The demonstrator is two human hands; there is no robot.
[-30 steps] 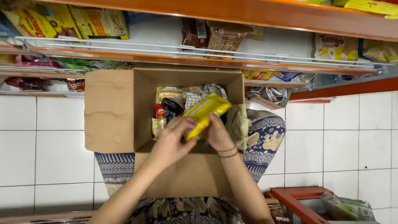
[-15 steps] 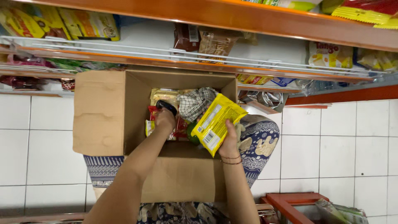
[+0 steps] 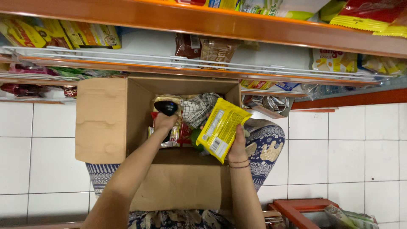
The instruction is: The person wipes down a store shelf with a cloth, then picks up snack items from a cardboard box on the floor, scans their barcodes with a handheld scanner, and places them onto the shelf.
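Yellow packet (image 3: 221, 128) hides right fingers, box contents.

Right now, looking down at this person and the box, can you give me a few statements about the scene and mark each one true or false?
1. The right hand holds a yellow packet. True.
2. The cardboard box is closed. False: its flaps are open, packets inside.
3. The left hand grips a black handheld device over the box. True.
4. The floor is dark carpet. False: white tiles.
5. The orange shelves are bare. False: they hold packets.
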